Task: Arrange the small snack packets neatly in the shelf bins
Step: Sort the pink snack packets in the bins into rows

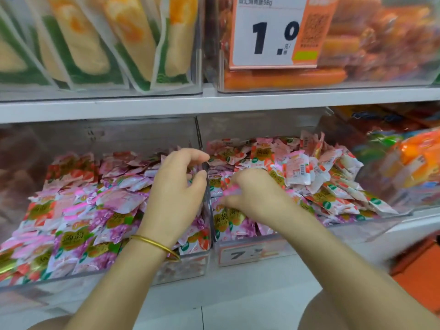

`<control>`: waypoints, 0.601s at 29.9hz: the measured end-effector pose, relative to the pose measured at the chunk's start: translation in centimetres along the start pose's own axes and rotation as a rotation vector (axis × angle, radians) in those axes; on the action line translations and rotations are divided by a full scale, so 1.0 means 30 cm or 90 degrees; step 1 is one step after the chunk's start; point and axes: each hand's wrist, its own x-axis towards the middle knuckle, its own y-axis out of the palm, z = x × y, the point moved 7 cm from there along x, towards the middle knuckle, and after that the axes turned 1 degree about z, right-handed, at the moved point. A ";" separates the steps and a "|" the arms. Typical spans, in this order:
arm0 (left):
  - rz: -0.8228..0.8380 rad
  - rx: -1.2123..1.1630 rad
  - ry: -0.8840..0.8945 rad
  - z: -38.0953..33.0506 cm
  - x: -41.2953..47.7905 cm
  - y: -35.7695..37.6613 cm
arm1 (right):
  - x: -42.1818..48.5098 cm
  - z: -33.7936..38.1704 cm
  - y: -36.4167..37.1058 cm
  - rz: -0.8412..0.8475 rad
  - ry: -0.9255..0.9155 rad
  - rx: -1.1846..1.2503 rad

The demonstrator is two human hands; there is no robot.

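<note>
Two clear bins [185, 265] full of snack packets [114, 198]

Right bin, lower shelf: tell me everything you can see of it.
The right bin is clear plastic, on the lower shelf, side by side with the left bin. It is heaped with small pink-and-white packets, loosely jumbled, higher at the back right. Its front bears a blurred price label starting with 7. The right hand reaches in at front left, fingers curled into the packets; the left hand is at the shared wall.
</note>
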 end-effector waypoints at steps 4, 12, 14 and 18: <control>0.000 0.012 -0.004 0.005 0.000 -0.019 | 0.003 -0.062 -0.069 -0.016 0.018 0.133; -0.007 0.016 0.006 0.008 0.002 -0.037 | 0.026 -0.065 -0.130 -0.037 -0.010 0.185; -0.004 0.018 0.007 0.006 0.000 -0.035 | 0.035 -0.053 -0.125 -0.035 -0.019 0.178; -0.003 0.023 0.010 0.004 0.000 -0.025 | 0.138 -0.016 -0.108 -0.072 -0.020 0.159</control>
